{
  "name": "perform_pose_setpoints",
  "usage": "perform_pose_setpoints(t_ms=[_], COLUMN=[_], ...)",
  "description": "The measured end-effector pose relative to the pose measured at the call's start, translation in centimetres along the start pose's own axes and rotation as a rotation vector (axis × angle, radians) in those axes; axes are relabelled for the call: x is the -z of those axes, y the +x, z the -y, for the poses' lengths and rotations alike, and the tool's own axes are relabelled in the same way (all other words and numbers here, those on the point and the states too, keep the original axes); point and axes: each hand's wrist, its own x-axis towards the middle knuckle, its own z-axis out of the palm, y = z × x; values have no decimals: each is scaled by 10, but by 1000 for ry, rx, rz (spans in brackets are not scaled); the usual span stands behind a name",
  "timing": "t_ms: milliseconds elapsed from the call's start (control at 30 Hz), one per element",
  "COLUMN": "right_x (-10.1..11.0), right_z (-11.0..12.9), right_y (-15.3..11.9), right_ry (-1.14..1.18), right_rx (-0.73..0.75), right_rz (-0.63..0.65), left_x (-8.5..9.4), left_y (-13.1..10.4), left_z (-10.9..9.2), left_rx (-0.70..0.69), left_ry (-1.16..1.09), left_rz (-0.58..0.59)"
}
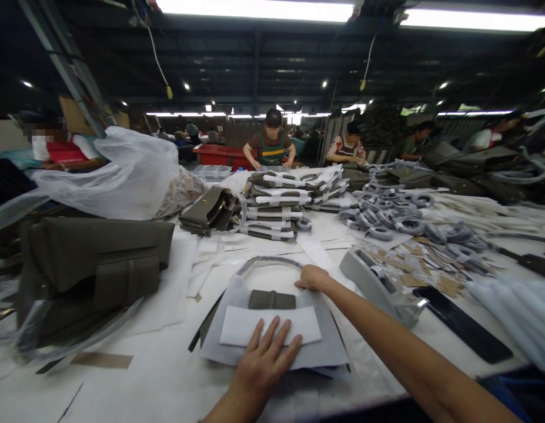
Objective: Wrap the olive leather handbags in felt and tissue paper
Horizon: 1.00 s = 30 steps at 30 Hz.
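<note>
An olive-grey handbag point(272, 299) lies in front of me, mostly covered by a sheet of white tissue paper point(329, 341). A folded white foam sheet point(241, 326) rests across it, below the exposed flap. My left hand point(266, 355) is spread flat on that foam sheet, fingers apart. At the upper right of the bag, my right hand point(314, 277) is curled closed at the right end of the wrapped bag handle point(267, 259). Its fingertips are partly hidden.
Another olive bag point(96, 276) stands at left. Wrapped bags point(276, 211) are stacked behind. A grey tape dispenser point(371, 282), a black phone point(464, 323), wrapped strap coils point(382, 214) and cardboard scraps point(408, 264) lie at right. A co-worker point(272, 141) stands across the table.
</note>
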Motion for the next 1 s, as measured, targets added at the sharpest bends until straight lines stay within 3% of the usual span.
perform_pose_setpoints(t_ms=[300, 533, 633, 733, 833, 1000], right_x=[-7, -1, -14, -36, -57, -84], right_z=[-25, -22, -24, -29, -31, -31], right_y=[-18, -82, -115, -144, -169, -190], right_ry=[429, 702, 612, 418, 273, 169], right_rx=[185, 445, 640, 810, 902, 993], right_rz=[-128, -263, -356, -540, -700, -810], left_x=[2, 1, 2, -2, -7, -1], left_y=[-6, -5, -5, -4, -1, 5], left_z=[7, 6, 6, 5, 4, 5], left_rx=[-4, -5, -21, -14, 7, 34], left_ry=[-18, -7, 11, -14, -64, -155], left_rz=[4, 51, 125, 126, 112, 256])
